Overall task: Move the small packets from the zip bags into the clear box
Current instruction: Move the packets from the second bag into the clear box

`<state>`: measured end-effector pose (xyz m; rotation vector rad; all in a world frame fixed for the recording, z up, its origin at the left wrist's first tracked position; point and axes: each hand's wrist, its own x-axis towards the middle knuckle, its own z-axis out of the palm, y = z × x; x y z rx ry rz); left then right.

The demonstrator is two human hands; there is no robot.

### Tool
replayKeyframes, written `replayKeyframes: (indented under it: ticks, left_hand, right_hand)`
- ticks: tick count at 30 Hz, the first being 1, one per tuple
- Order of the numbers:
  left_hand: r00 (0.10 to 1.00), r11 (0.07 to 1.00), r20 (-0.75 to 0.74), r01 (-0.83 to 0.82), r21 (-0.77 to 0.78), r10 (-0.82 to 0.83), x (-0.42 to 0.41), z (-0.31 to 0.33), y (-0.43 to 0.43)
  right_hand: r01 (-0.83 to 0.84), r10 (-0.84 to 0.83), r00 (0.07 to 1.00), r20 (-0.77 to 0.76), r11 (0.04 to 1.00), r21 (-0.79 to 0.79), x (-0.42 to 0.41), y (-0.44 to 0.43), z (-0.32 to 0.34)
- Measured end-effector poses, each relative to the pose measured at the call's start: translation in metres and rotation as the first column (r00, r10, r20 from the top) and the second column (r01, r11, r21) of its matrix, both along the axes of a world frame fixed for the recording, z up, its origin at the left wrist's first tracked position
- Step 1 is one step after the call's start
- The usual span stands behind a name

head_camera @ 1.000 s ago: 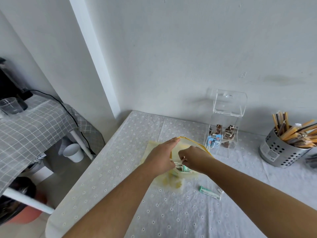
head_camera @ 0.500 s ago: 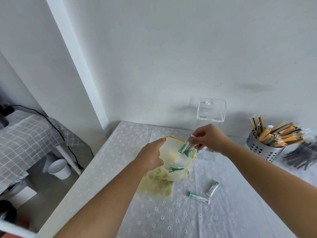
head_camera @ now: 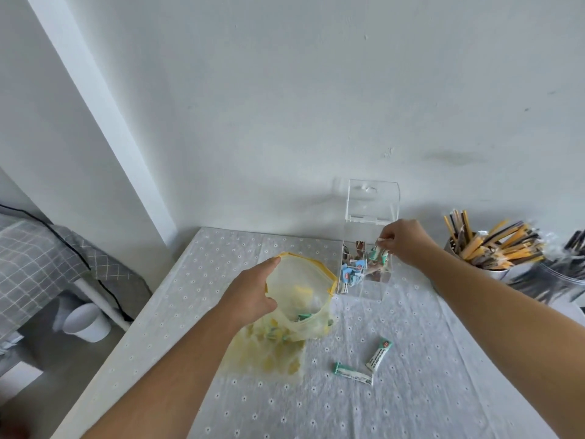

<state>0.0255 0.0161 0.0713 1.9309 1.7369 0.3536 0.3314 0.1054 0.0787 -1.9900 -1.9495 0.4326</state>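
Left hand (head_camera: 250, 296) grips the crinkly yellow zip bag (head_camera: 300, 299); right hand (head_camera: 403, 245) pinches teal packets (head_camera: 377, 255) inside the acrylic box (head_camera: 364, 248) at one o'clock.

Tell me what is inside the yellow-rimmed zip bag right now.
Inside the translucent yellow-rimmed zip bag, held open by the left hand, a few small green-tipped packets show near the bottom. The crumpled plastic hides how many remain.

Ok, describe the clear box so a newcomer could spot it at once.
Look to the back of the white table, against the wall. The clear box stands there, left of the metal cup of sticks. It alone is see-through, its lid up, small packets inside.
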Motion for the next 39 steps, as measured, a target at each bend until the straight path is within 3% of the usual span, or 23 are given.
replayKeyframes:
  ticks: [11, 19, 23, 30, 34, 37, 39]
  left_hand:
    - [0.999, 0.998, 0.024, -0.049, -0.029, 0.049, -0.001, -0.01, 0.013]
    - [0.997, 0.996, 0.025, -0.073, -0.043, 0.075, 0.001, -0.015, 0.014]
    - [0.998, 0.998, 0.033, -0.048, -0.044, 0.05, 0.008, -0.012, 0.013]
    - [0.998, 0.999, 0.069, 0.007, -0.048, -0.003, 0.023, 0.0, -0.003]
    - [0.994, 1.0, 0.108, 0.005, -0.019, -0.002, 0.023, -0.002, -0.021]
    - [0.991, 0.998, 0.118, 0.055, 0.0, -0.055, 0.021, -0.009, -0.037]
    - [0.988, 0.997, 0.137, 0.075, 0.002, -0.075, 0.021, -0.011, -0.044]
  right_hand:
    - [-0.12, 0.171, 0.969, 0.179, 0.957, -0.265, 0.0, 0.025, -0.041]
    - [-0.139, 0.154, 0.986, 0.072, 0.974, -0.176, -0.004, 0.021, -0.036]
    - [-0.135, 0.128, 0.988, -0.081, 0.987, -0.083, -0.016, 0.0, -0.014]
    - [-0.272, 0.282, 0.916, -0.285, 0.959, 0.072, -0.064, -0.054, 0.017]
    - [-0.439, 0.432, 0.884, -0.181, 0.898, -0.001, -0.104, -0.077, 0.007]
    - [-0.548, 0.567, 0.821, 0.06, 0.813, -0.197, -0.133, -0.079, -0.019]
    - [-0.52, 0.589, 0.782, 0.204, 0.797, -0.308, -0.143, -0.071, -0.042]
